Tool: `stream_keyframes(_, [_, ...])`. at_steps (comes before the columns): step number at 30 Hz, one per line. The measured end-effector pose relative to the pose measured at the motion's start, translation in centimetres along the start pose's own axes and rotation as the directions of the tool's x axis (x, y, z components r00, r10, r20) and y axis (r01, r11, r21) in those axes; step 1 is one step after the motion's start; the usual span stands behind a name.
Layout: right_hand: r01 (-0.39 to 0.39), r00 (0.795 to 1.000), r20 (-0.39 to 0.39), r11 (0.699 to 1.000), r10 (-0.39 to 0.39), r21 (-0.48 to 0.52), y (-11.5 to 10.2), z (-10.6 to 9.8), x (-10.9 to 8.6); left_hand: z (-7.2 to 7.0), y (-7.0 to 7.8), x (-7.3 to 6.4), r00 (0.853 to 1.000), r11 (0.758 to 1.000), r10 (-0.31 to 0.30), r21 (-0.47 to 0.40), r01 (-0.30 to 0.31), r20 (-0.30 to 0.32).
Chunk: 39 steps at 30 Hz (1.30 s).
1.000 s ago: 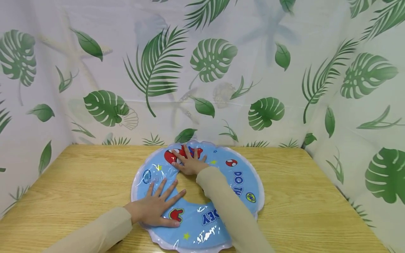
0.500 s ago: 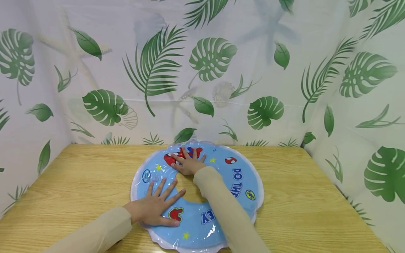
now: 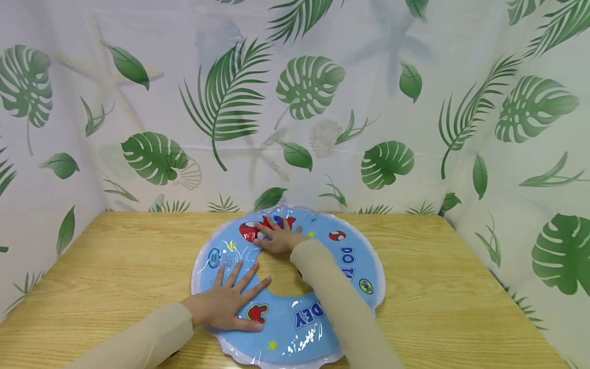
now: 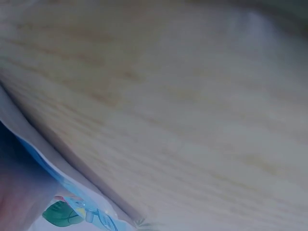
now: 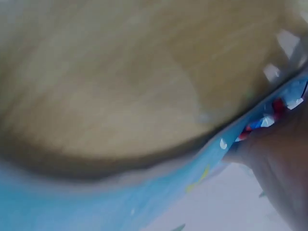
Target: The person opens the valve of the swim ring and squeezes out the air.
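Observation:
A blue swim ring (image 3: 295, 338) of shiny plastic, with a pale scalloped edge and printed red figures, stars and lettering, lies flat on the wooden table. My left hand (image 3: 226, 302) rests on its left side, palm down, fingers spread toward the centre hole. On the far part of the ring lies my right hand (image 3: 280, 239), fingers spread over the red printed figure. The right forearm crosses the hole and the ring's near right part, hiding some lettering. In the right wrist view, the right hand (image 5: 284, 154) shows at the ring's blue inner edge (image 5: 211, 149).
The wooden table (image 3: 442, 287) extends to both sides of the ring. Behind it and along the sides hangs a white curtain (image 3: 332, 169) printed with green leaves. Table shows through the ring's centre hole.
The right hand has shifted slightly to the right across the far part of the ring, and its forearm has moved right too. The left hand and the ring stay about where they were.

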State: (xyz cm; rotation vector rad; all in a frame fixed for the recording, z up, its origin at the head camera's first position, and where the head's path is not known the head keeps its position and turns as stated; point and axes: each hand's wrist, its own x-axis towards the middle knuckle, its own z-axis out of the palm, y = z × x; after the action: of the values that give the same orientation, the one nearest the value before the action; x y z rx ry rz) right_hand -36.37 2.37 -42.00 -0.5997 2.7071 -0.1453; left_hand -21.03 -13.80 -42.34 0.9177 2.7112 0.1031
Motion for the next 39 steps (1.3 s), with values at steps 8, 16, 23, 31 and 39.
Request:
stream_keyframes(8, [0.073, 0.996, 0.056, 0.997, -0.072, -0.03, 1.7, -1.6, -2.1, -0.5, 0.2, -0.3, 1.0, 1.0, -0.011, -0.002, 0.011, -0.007])
stream_keyframes(16, [0.087, 0.995, 0.061, 0.994, -0.083, -0.067, 5.3, -2.2, -5.3, -0.3, 0.2, -0.3, 0.999, 0.999, -0.033, 0.017, 0.033, -0.002])
stream_keyframes(23, [0.111, 0.993, 0.032, 0.994, -0.111, 0.003, 9.3, -2.4, -8.7, 0.0, 0.1, -0.3, 0.999, 1.0, -0.021, 0.023, 0.022, -0.027])
stream_keyframes(31, [0.129, 0.992, -0.02, 0.989, -0.128, 0.076, 13.1, -1.0, -11.0, -0.4, 0.7, -0.7, 0.995, 0.997, -0.069, 0.019, 0.07, -0.07])
stream_keyframes(39, [0.146, 0.989, -0.041, 0.987, -0.144, 0.062, 14.4, 0.5, -11.8, -0.9, 1.1, -1.0, 0.993, 0.995, -0.1, 0.011, 0.101, -0.066])
